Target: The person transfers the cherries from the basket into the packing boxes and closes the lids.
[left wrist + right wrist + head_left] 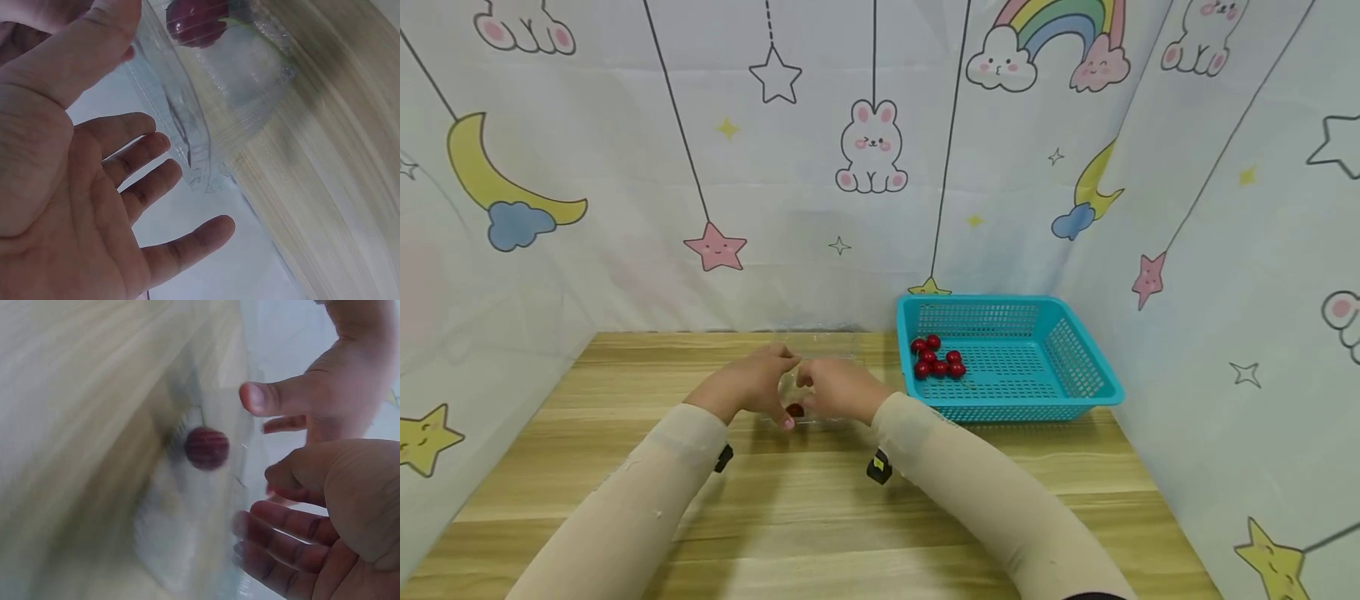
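A clear plastic box (190, 119) lies on the wooden table with a dark red cherry (195, 24) inside; its green stem shows through the plastic. In the head view, a clear flap (823, 343) stands at the back. My left hand (747, 385) is over the box's left side, thumb at the near edge, other fingers loosely spread. From the right comes my right hand (841, 388), its fingers loosely bent and the tips close to the box's edge in the right wrist view. Both hands partly hide the box, and neither visibly grips it.
To the right stands a turquoise basket (1093, 367) with perforated walls, several red cherries (927, 357) gathered in its left part. A white patterned curtain (790, 283) hangs behind the wooden tabletop (805, 517) and along its sides.
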The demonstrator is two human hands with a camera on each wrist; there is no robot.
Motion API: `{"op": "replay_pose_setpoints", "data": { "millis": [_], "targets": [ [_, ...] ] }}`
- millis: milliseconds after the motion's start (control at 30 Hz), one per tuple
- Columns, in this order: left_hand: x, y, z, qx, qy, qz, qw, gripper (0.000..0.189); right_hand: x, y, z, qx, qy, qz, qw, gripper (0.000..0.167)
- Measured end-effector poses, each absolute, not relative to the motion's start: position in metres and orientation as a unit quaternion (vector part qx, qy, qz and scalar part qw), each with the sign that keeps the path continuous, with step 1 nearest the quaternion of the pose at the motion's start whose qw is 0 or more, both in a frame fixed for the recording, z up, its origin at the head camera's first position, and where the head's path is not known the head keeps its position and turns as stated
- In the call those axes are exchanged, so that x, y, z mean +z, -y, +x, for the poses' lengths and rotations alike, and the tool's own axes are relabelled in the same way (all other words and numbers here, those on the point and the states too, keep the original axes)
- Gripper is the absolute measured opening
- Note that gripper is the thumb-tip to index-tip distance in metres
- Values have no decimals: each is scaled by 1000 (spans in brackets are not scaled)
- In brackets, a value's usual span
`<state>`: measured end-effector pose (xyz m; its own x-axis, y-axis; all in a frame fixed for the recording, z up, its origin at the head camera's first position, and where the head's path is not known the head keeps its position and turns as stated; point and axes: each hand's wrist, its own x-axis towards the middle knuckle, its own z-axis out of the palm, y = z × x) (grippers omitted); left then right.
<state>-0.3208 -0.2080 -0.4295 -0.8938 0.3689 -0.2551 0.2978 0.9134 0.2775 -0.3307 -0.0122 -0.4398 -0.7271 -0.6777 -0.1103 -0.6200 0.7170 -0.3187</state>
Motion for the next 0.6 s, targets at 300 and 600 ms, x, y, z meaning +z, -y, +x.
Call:
{"op": "replay_pose_setpoints", "data": {
  "millis": [300,600],
  "targets": [
    [-429,204,-327,105,-969,156,160,123,-388,-22,-340,-110,-929,-341,92,37],
    [-432,209,-328,95,-970,180,135,120,-348,-80,-366,-143,-945,-276,100,38]
  ]
}}
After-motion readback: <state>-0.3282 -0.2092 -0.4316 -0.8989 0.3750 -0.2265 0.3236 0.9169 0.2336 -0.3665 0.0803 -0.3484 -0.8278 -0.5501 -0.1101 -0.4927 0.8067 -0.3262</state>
